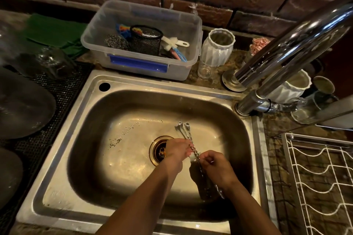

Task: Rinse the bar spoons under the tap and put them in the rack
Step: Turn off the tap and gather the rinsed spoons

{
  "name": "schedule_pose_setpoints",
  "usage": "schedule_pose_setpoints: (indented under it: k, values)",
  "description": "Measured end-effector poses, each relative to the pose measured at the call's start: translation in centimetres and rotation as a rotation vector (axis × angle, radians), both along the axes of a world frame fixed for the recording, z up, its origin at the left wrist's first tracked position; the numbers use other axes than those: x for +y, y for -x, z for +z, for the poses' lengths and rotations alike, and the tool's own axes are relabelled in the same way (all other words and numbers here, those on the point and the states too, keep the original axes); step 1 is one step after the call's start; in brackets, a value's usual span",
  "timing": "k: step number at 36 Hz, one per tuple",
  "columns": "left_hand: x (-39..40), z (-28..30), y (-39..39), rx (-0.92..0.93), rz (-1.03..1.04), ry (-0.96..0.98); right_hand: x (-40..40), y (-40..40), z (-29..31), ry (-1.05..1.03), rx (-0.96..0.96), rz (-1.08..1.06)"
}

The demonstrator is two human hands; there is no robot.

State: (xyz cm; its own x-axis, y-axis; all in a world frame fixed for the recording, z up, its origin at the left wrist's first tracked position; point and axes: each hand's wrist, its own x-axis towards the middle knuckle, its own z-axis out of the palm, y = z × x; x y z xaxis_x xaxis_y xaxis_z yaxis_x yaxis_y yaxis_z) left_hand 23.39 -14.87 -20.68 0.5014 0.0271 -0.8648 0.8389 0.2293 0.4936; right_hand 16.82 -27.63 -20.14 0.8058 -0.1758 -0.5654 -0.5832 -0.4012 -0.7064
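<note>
Over sink (57,192): left hand (176,149), right hand (215,166) both pinching two bar spoons (186,131).

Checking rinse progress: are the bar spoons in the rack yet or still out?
Out. Both hands, left hand and right hand, hold the bar spoons over the sink drain; the white wire rack shows no spoons.

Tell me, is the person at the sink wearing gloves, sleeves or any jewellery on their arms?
No. The left hand and right hand are both bare, with no gloves. Both forearms are uncovered up to the picture's edge, with no sleeve in view. I can see no watch, bracelet or ring.
</note>
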Motion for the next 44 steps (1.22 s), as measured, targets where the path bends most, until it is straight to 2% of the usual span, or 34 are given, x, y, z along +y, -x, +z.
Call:
schedule_pose_setpoints:
  k: [5,10,17,32,44]
  values:
    - [1.5,1.7,-0.9,-0.016,0.028,0.058,0.9,-0.1,2.1,-0.045,0.023,0.055]
    - [3.5,3.8,-2.1,-0.038,0.014,0.086,2.4,-0.5,4.7,-0.270,0.072,-0.026]
    - [6.2,8.0,-2.5,-0.082,-0.012,0.056,3.9,-0.7,9.1,-0.368,0.107,-0.006]
    - [10.6,19.0,-0.9,-0.269,-0.135,-0.012,8.9,1.5,20.3,-0.367,0.003,0.064]
    - [14.5,28.7,2.4,-0.388,-0.092,0.010,13.2,4.2,32.0,-0.186,-0.082,0.201]
